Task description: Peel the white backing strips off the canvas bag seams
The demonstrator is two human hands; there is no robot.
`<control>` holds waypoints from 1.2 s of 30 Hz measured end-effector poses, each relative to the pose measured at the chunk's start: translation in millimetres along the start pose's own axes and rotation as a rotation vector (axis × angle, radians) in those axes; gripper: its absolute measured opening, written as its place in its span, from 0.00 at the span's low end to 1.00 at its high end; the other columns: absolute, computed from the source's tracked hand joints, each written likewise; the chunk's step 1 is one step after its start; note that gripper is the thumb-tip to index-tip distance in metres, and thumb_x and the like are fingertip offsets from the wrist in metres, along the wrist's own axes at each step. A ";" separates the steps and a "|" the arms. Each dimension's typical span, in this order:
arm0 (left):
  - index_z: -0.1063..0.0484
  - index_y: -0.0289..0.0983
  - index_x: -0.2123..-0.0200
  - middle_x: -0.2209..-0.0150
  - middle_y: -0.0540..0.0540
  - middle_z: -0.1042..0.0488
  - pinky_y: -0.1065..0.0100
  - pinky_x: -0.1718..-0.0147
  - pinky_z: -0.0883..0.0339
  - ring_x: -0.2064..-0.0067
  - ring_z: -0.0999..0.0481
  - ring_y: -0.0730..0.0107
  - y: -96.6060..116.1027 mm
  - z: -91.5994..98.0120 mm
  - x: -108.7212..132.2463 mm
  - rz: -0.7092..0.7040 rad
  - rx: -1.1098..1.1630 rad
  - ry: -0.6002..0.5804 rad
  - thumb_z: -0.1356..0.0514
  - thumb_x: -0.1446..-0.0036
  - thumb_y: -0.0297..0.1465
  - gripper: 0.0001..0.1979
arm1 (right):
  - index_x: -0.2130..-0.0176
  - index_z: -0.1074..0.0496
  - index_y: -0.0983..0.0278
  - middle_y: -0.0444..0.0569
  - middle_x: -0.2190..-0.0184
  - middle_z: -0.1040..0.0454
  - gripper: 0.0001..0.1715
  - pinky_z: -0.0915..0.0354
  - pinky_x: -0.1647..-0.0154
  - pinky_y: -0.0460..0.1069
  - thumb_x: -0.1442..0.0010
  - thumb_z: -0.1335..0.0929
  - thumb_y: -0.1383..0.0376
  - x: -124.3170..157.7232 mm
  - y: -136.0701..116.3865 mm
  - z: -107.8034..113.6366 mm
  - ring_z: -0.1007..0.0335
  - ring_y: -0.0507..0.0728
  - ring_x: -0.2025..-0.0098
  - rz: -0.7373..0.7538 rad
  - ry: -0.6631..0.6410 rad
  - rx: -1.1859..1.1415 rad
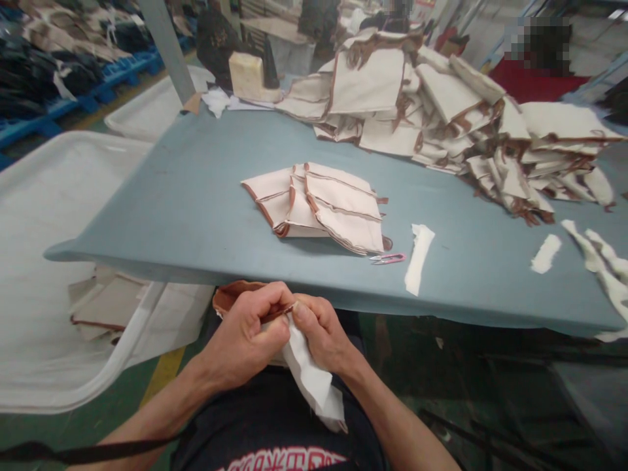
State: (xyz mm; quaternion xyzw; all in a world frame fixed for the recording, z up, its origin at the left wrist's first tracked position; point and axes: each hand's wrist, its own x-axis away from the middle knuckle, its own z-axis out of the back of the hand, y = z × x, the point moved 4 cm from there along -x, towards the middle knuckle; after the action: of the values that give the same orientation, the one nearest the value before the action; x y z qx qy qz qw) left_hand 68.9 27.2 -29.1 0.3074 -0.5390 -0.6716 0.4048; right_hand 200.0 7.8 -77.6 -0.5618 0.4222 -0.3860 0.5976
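My left hand (pixel 258 330) and my right hand (pixel 318 327) meet just in front of the table edge, fingers pinched together on a white fabric piece (pixel 307 373) with brown trim. Its white part hangs down over my lap, while a brown section (pixel 240 291) shows behind my left hand. The trim passes between the two thumbs; most of the piece is covered by my fingers. On the table beyond lies a small fanned stack of cream fabric pieces (pixel 338 190) with brown edging. Pink-handled thread snips (pixel 390 259) rest beside that stack.
A large heap of cream fabric pieces (pixel 367 82) covers the table's far right. White scraps (pixel 419 258) lie on the blue-grey tabletop (pixel 196 176). At left stands a white plastic bin (pixel 53 196) with fabric inside. A metal post (pixel 169 52) rises behind the far left corner.
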 end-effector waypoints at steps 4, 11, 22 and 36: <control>0.34 0.38 0.73 0.76 0.55 0.37 0.72 0.74 0.42 0.73 0.37 0.73 -4.9 3.8 4.0 0.019 0.025 -0.049 0.46 0.45 0.34 0.07 | 0.71 0.43 0.60 0.38 0.76 0.45 0.28 0.50 0.74 0.47 0.25 0.40 0.46 6.3 -6.5 1.1 0.51 0.50 0.75 0.023 -0.034 0.070; 0.26 0.36 0.67 0.68 0.51 0.24 0.72 0.70 0.37 0.68 0.29 0.71 8.2 15.2 6.7 0.052 -0.061 -0.196 0.46 0.43 0.28 0.08 | 0.63 0.31 0.62 0.43 0.70 0.27 0.17 0.35 0.63 0.48 0.24 0.38 0.57 9.5 -33.4 31.8 0.32 0.53 0.68 0.060 0.133 0.285; 0.26 0.39 0.70 0.72 0.54 0.26 0.72 0.76 0.43 0.74 0.33 0.74 45.1 30.0 20.1 -0.066 -0.409 -0.144 0.45 0.43 0.24 0.09 | 0.72 0.32 0.61 0.39 0.79 0.34 0.17 0.35 0.48 0.56 0.36 0.31 0.56 -18.7 -96.1 18.3 0.36 0.54 0.72 0.539 -0.147 0.727; 0.28 0.41 0.66 0.70 0.53 0.21 0.71 0.75 0.38 0.72 0.26 0.70 41.7 26.1 19.2 -0.269 -0.422 -0.028 0.43 0.40 0.26 0.06 | 0.75 0.38 0.61 0.38 0.79 0.41 0.17 0.49 0.71 0.48 0.34 0.34 0.63 -14.6 -83.5 18.6 0.46 0.50 0.76 0.248 -0.252 0.436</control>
State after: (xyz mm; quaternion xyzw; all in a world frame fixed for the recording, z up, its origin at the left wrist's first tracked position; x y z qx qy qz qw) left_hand 46.3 19.1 17.9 0.2757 -0.3466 -0.8214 0.3594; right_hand 213.5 22.0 6.9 -0.4077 0.3169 -0.3187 0.7948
